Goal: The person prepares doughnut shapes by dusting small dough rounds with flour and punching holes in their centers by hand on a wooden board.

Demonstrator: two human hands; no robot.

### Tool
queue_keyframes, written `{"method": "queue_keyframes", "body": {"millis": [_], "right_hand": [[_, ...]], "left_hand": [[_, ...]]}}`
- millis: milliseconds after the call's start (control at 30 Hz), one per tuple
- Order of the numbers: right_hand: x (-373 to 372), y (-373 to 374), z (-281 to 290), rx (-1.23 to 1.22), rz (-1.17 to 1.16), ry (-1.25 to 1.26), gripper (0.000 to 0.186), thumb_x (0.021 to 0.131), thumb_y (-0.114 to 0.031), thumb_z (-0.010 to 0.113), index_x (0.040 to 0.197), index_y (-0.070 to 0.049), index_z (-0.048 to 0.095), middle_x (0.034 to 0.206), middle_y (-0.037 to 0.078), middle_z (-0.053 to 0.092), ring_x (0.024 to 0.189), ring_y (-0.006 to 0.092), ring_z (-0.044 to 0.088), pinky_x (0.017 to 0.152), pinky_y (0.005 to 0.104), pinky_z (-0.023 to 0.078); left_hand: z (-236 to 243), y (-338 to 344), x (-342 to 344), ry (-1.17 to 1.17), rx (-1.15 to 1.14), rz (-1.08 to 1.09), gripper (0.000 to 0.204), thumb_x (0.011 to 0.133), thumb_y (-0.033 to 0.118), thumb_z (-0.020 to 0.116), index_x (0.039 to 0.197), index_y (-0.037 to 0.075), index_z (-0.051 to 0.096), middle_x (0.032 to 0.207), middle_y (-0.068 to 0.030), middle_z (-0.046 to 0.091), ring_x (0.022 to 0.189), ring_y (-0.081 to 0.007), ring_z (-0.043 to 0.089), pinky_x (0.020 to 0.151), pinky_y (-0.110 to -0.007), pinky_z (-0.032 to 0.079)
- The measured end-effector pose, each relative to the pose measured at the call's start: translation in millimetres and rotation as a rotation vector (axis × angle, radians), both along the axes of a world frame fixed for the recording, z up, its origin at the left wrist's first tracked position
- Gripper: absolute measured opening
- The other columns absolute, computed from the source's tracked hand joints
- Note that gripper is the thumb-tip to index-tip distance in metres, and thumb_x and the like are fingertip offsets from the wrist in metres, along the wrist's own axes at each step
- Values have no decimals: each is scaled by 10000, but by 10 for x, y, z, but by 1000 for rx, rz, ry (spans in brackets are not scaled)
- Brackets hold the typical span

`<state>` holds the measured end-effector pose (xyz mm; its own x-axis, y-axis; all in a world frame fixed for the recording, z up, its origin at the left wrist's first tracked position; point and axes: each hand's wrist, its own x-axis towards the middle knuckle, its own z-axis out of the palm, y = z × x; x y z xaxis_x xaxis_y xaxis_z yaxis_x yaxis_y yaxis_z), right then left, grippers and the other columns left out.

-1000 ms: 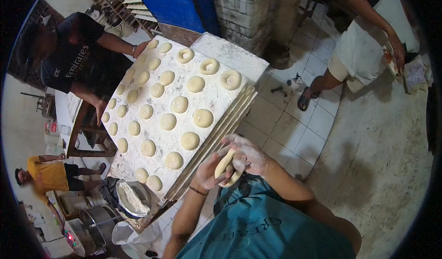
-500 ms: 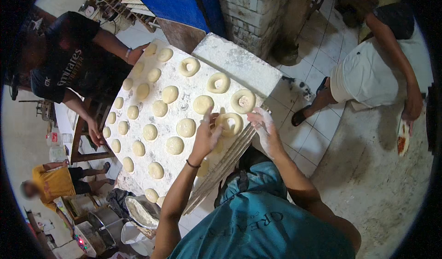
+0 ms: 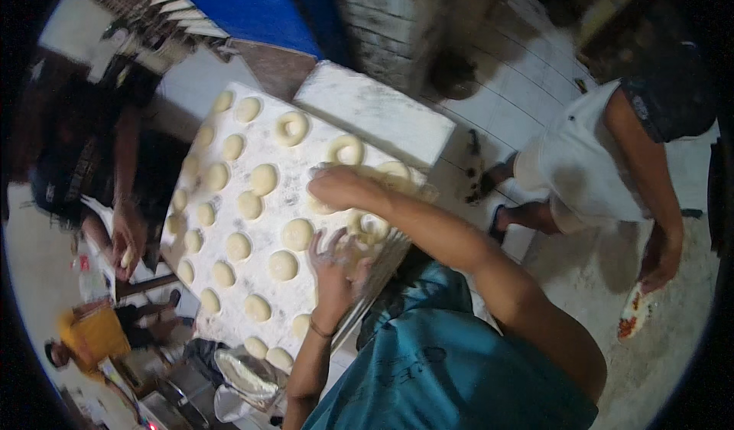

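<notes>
My right hand (image 3: 332, 185) is closed over a pale dough round (image 3: 321, 204) on a floured board (image 3: 267, 300), its fingertips mostly hidden. Below it, my left hand (image 3: 332, 269) has its fingers spread and holds nothing, beside a dough ring (image 3: 371, 227). More rings (image 3: 290, 128) lie along the board's upper right part, and several plain rounds (image 3: 237, 246) cover the rest. The board rests on a stack of floured boards.
A co-worker in dark clothes (image 3: 84, 147) handles dough at left. A person in yellow (image 3: 92, 331) is behind, near a metal bowl. Another worker (image 3: 573, 155) holds filled dough (image 3: 634, 315) at right. A block pillar (image 3: 386, 25) and floured slab (image 3: 375, 109) stand beyond the board.
The ring from between my hands now lies on the board. My right hand has moved up-left onto a round, while my left moved slightly down. The left co-worker's hands have left the board.
</notes>
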<state>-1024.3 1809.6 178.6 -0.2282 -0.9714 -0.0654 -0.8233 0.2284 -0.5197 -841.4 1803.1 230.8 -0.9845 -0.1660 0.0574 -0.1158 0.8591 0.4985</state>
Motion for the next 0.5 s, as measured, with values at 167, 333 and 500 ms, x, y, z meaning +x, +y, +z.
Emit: {"method": "queue_keyframes", "body": {"millis": [167, 333, 500], "right_hand": [[575, 185, 148, -395, -250, -149, 181, 635, -34, 575, 810, -2, 543, 886, 168, 512, 867, 330, 508, 707, 398, 443], [1248, 305, 510, -616, -370, -603, 302, 636, -21, 600, 920, -18, 498, 901, 148, 493, 889, 319, 511, 737, 389, 426], [1541, 224, 598, -618, -300, -677, 270, 668, -54, 595, 923, -23, 510, 912, 137, 518, 867, 317, 527, 744, 375, 423]], "left_hand": [[-37, -198, 510, 225, 502, 515, 496, 818, 74, 503, 1269, -12, 316, 1290, -159, 357, 1202, -248, 324, 1019, -379, 204], [112, -295, 553, 405, 856, 545, 556, 865, 245, 462, 1307, -10, 241, 1300, -161, 330, 1208, -264, 306, 1017, -385, 202], [-84, -484, 843, 431, 1094, 552, 475, 897, 260, 401, 1270, -12, 287, 1274, -161, 360, 1179, -227, 355, 987, -347, 269]]}}
